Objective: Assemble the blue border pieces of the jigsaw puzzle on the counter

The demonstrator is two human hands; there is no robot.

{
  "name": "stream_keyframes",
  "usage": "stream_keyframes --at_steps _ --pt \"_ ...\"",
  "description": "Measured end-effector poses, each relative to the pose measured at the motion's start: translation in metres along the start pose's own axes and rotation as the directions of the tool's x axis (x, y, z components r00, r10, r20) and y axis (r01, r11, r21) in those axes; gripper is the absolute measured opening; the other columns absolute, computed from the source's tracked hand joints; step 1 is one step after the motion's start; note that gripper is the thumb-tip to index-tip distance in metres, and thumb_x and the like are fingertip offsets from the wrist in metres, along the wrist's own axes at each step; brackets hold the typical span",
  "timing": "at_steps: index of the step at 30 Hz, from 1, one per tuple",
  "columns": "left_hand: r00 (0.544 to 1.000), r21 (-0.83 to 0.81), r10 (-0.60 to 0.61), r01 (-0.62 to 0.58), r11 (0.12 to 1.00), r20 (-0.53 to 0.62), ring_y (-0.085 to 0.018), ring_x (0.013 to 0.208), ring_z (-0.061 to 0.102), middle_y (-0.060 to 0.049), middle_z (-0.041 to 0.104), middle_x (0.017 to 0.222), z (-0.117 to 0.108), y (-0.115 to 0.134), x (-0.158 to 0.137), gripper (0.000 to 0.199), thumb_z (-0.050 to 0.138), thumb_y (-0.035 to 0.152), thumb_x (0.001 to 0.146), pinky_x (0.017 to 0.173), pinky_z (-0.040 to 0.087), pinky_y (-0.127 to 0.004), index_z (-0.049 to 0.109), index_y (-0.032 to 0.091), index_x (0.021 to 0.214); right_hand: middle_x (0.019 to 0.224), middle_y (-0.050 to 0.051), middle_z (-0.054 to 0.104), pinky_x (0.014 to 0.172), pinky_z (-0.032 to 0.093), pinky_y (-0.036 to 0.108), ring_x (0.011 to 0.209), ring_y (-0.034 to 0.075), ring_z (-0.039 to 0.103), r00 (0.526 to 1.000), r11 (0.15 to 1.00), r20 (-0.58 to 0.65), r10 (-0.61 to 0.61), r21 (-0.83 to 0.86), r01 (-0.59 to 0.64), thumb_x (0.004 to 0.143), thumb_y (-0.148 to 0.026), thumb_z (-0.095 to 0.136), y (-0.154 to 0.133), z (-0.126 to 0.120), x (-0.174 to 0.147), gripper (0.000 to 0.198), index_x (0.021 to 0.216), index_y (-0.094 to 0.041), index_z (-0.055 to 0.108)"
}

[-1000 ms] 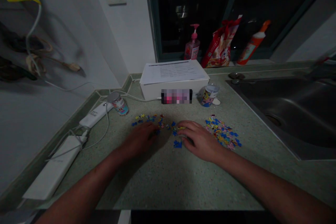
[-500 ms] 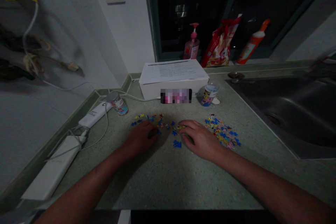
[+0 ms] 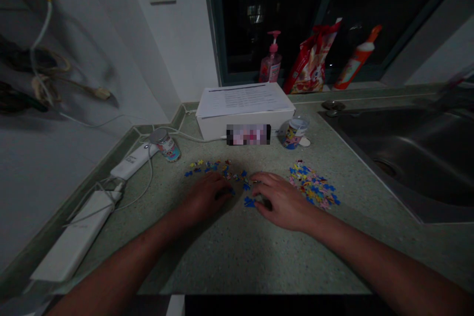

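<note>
Small jigsaw pieces lie on the speckled green counter (image 3: 237, 252). My left hand (image 3: 205, 197) is closed in a pinch, with a blue puzzle piece (image 3: 232, 191) at its thumb and fingertips. A loose strip of puzzle pieces (image 3: 211, 165) lies just beyond it. My right hand (image 3: 285, 202) rests low with fingers curved and thumb apart, showing no clear grip. Its thumb tip is beside a joined blue piece cluster (image 3: 249, 202); its fingertips are near other blue pieces (image 3: 246, 185). To its right spreads a pile of mixed puzzle pieces (image 3: 318, 190).
Behind stand a white box (image 3: 240, 121) with a phone (image 3: 248, 135) leaning on it, an opened can (image 3: 295, 133) and a lidded can (image 3: 166, 145). Power strips (image 3: 77, 237) with cables line the left side. A steel sink (image 3: 407, 158) is at right.
My left hand has shifted slightly right, carrying the blue puzzle piece toward the middle. My right hand has dropped a little, its thumb now at the joined blue cluster.
</note>
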State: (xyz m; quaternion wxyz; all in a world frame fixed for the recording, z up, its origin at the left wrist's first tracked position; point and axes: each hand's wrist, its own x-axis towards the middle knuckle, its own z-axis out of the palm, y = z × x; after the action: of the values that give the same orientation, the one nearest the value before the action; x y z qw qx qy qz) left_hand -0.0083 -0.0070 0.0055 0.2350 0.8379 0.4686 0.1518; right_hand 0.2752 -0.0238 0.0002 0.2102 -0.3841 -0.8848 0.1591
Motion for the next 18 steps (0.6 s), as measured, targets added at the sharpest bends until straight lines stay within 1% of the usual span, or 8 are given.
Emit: stream_keyframes --at_steps 6,14,18 --pt "1.0 -0.001 0.003 -0.003 1.0 0.001 -0.03 0.11 0.068 -0.009 0.075 0.113 0.001 0.0002 -0.0003 0.015 0.066 0.028 0.1 0.103 0.055 -0.05 0.078 0.03 0.108 0.137 0.014 0.074 0.115 0.054 0.058 0.135 0.034 0.066 1.0 1.0 0.015 -0.023 0.02 0.023 0.088 -0.012 0.079 -0.0028 -0.0002 -0.0002 0.017 0.1 -0.023 0.076" --pt "1.0 -0.037 0.008 -0.008 0.999 -0.014 -0.031 0.115 0.067 -0.01 0.077 0.118 0.0034 -0.0039 0.0007 0.017 0.067 0.03 0.1 0.106 0.054 -0.051 0.08 0.03 0.11 0.135 0.014 0.075 0.115 0.055 0.056 0.136 0.034 0.066 0.997 0.998 0.044 -0.057 0.028 0.056 0.092 -0.02 0.083 -0.0039 0.0069 -0.0003 0.008 0.098 -0.022 0.077" --pt "1.0 -0.052 -0.003 0.002 0.999 -0.008 -0.031 0.115 0.067 -0.009 0.078 0.118 0.0033 -0.005 0.0013 0.018 0.066 0.029 0.1 0.108 0.054 -0.051 0.081 0.03 0.109 0.135 0.012 0.075 0.116 0.054 0.056 0.137 0.032 0.066 0.994 0.993 0.045 -0.102 0.058 0.099 0.094 -0.019 0.081 -0.003 0.0089 -0.0001 0.006 0.098 -0.023 0.078"
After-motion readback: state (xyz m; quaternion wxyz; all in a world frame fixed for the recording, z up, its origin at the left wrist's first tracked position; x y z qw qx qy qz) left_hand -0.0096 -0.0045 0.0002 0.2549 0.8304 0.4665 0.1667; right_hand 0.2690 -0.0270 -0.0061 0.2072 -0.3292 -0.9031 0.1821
